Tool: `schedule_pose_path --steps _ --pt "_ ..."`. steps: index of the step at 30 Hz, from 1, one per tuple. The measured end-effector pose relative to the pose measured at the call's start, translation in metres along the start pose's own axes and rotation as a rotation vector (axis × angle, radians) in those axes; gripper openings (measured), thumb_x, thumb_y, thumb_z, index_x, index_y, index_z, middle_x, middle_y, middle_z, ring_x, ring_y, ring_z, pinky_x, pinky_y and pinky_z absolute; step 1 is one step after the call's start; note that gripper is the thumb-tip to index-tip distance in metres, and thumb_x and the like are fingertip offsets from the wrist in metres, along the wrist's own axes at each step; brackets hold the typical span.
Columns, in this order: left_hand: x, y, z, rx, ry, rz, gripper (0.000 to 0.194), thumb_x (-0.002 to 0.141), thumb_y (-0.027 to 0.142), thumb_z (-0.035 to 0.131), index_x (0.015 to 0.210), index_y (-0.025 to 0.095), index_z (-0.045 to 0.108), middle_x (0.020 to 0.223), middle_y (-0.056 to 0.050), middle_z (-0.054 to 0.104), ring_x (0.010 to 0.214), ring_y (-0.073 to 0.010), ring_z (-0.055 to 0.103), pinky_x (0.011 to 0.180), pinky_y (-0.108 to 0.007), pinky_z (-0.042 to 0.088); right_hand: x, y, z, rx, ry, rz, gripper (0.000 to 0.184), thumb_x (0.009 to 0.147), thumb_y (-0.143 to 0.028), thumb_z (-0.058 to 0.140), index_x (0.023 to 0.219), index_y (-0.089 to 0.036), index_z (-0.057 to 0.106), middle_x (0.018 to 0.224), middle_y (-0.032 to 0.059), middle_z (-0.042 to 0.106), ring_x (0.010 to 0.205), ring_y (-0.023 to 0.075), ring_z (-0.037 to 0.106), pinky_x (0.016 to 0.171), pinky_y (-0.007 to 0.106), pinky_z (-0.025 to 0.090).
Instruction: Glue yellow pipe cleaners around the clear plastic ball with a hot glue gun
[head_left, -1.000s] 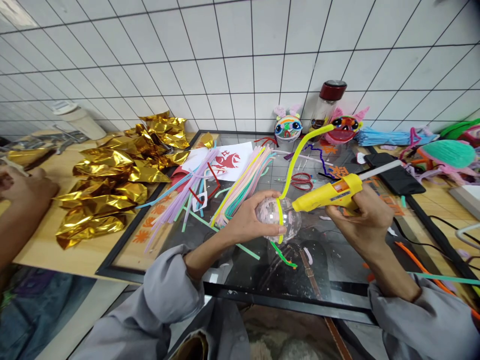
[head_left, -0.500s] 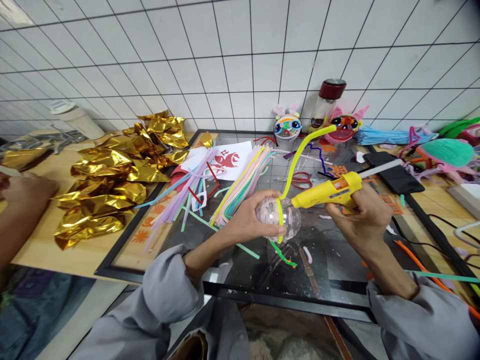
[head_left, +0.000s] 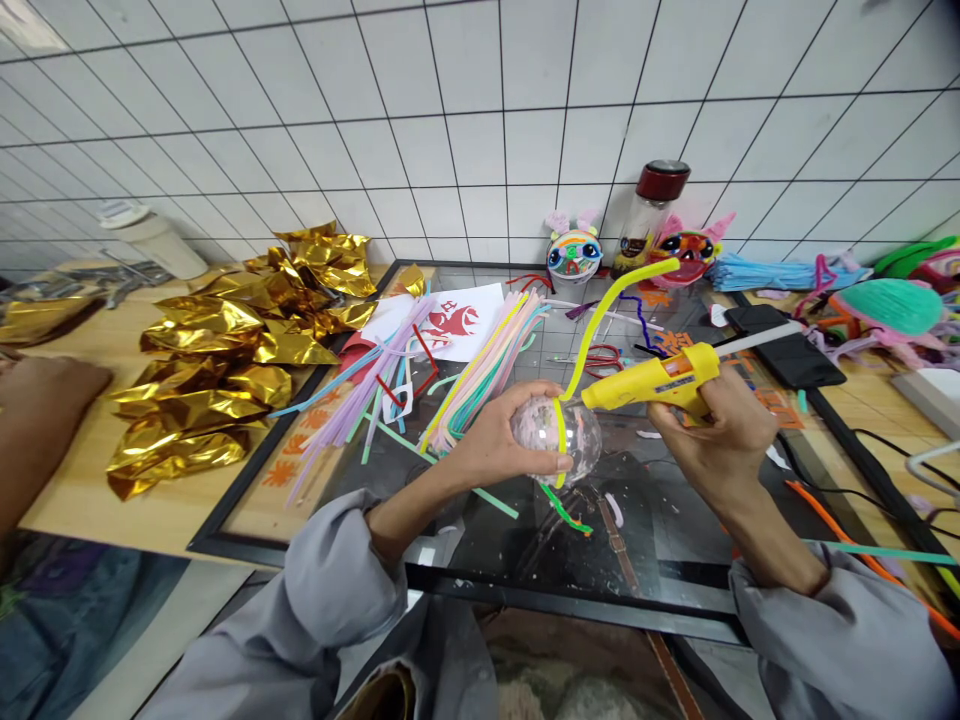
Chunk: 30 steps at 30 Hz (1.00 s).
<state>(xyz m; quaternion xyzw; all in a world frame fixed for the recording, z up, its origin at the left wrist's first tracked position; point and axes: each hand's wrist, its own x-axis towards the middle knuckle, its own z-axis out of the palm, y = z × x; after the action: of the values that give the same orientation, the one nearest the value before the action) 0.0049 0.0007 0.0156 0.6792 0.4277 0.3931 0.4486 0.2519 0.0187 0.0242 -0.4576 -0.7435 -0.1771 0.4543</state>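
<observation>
My left hand (head_left: 506,437) is closed around a clear plastic ball (head_left: 585,445), thumb in front and fingers at its top and back. A yellow pipe cleaner (head_left: 596,325) runs down over the ball's front; its long loose end curves up and to the right. My right hand (head_left: 724,430) grips a yellow hot glue gun (head_left: 652,382) by its handle, with a whitish glue stick (head_left: 759,338) poking out of the back. The gun's nozzle points left, close to the pipe cleaner at the top of the ball; whether it touches I cannot tell.
Bundled pastel pipe cleaners (head_left: 484,370) lie behind my left hand, with red scissors (head_left: 600,357) further right. Gold foil (head_left: 217,340) covers the left side, near another person's hand (head_left: 60,385). Decorated balls (head_left: 574,250) and a glass bottle (head_left: 643,220) stand by the wall.
The glue gun and my right hand have shifted very slightly left, toward the pipe cleaner. The ball and my left hand stay in place. The other person's hand has moved a little left.
</observation>
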Motion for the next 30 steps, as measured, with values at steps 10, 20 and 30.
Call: schedule_pose_path --steps 10,20,30 --pt "0.0005 -0.0001 0.0004 -0.003 -0.002 0.016 0.07 0.056 0.032 0.087 0.119 0.016 0.061 0.129 -0.011 0.063 0.121 -0.0276 0.059 0.108 -0.039 0.043 0.0018 -0.002 0.0005 -0.003 0.015 -0.007 0.034 0.073 -0.017 0.061 0.064 -0.026 0.029 0.057 -0.0043 0.038 0.052 0.0129 0.034 0.05 0.031 0.022" --pt "-0.0002 0.0006 0.0 0.01 -0.006 0.013 0.07 0.057 0.033 0.087 0.119 0.017 0.061 0.13 -0.01 0.063 0.122 -0.0274 0.058 0.11 -0.037 0.041 0.0025 -0.0024 0.0008 0.001 0.04 -0.046 0.035 0.073 -0.015 0.061 0.065 -0.025 0.029 0.059 -0.005 0.038 0.053 0.012 0.035 0.05 0.03 0.022" --pt "0.0003 -0.0032 -0.0004 0.005 0.007 -0.009 0.073 0.055 0.034 0.087 0.121 0.016 0.06 0.127 -0.01 0.064 0.117 -0.028 0.06 0.104 -0.039 0.045 0.0024 -0.0009 -0.0018 0.029 0.023 -0.059 0.033 0.073 -0.014 0.062 0.065 -0.024 0.033 0.059 -0.0052 0.038 0.053 0.0109 0.034 0.048 0.029 0.023"
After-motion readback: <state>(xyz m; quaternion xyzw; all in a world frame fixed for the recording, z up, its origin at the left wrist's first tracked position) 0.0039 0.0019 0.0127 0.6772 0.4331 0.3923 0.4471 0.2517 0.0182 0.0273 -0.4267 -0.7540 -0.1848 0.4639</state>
